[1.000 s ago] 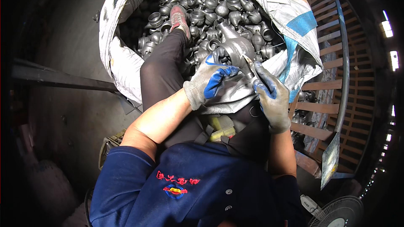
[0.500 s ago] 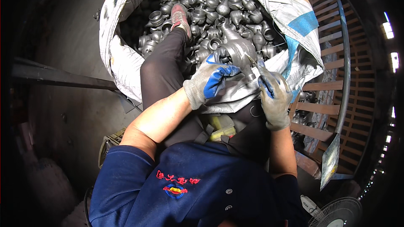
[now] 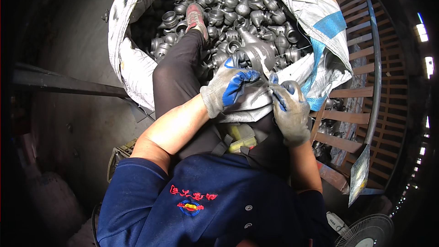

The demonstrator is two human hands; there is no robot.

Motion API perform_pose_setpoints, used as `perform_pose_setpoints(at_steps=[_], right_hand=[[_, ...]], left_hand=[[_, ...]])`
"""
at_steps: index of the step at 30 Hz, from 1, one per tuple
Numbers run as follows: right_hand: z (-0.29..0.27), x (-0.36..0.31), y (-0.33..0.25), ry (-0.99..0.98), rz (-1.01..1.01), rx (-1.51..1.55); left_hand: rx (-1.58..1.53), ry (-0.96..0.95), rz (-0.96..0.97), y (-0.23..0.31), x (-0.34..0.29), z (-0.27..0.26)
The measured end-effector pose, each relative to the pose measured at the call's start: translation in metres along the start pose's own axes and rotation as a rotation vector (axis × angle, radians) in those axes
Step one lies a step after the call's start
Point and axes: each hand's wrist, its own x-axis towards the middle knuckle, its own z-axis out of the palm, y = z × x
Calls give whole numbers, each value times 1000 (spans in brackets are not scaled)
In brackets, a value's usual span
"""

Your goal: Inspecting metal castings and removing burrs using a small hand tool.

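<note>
My left hand (image 3: pixel 231 86), in a grey glove with a blue coated palm, is closed on the near rim of a large grey metal casting (image 3: pixel 259 51). The casting has a round open mouth toward my left hand and a neck that points away. My right hand (image 3: pixel 291 110), gloved alike, is closed round a thin, pale, blade-like tool (image 3: pixel 265 68). Its tip rests close against the casting's near right side; whether it touches I cannot tell. The tool's handle is hidden in the glove.
A big white woven bag (image 3: pixel 315 23) with blue straps holds many similar castings (image 3: pixel 219 16). My shoe (image 3: pixel 195 18) rests on them. A slatted metal-framed rack (image 3: pixel 375 77) stands at the right, a fan (image 3: pixel 366 233) at the lower right. A dark bar (image 3: pixel 68 82) runs along the left.
My right hand has moved left and slightly down, bringing the tool across the casting's near side. The casting has turned a little; my left hand stays nearly in place.
</note>
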Motion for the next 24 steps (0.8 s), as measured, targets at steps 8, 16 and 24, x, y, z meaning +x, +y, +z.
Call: perform_pose_setpoints(at_steps=[8,16,24], right_hand=[[-6,5,11,40,142,371],[-7,0,20,-110,40,300],[6,-37,23,121,716,1454]], left_hand=[[-294,123,-28,22,6,11],[-572,191,-181,-10,7,4],[-794,370,-593,-3,8,15]])
